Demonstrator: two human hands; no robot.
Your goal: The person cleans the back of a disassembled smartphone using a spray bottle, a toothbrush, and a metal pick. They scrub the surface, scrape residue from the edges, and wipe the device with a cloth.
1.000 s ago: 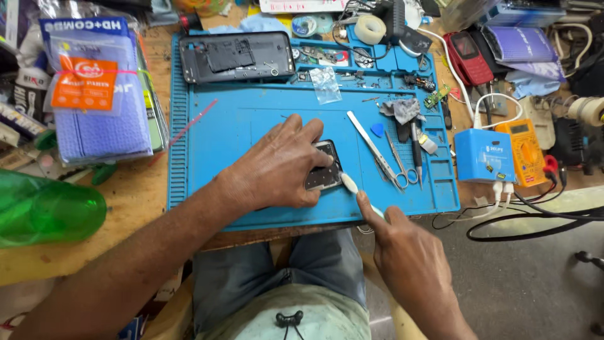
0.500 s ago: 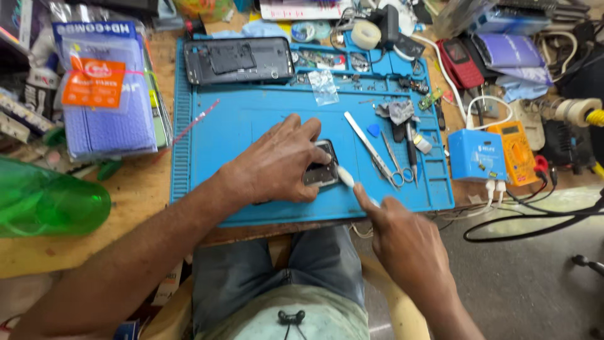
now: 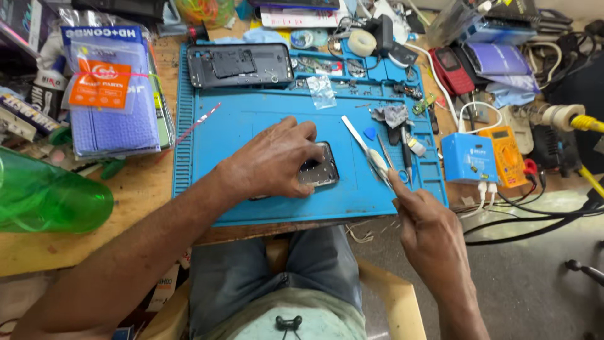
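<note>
Head view: left hand (image 3: 274, 160) is pressing flat on a phone (image 3: 318, 170) mid blue mat (image 3: 264, 119); right hand (image 3: 425, 223), grip pinching a white tool (image 3: 379, 162), is nearing it, needing steady prying.

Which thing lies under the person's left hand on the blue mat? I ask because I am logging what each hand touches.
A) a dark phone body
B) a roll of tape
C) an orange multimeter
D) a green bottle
A: the left hand presses flat on a dark phone body that lies on the blue mat, while the right hand is off the mat's right front corner.
</note>
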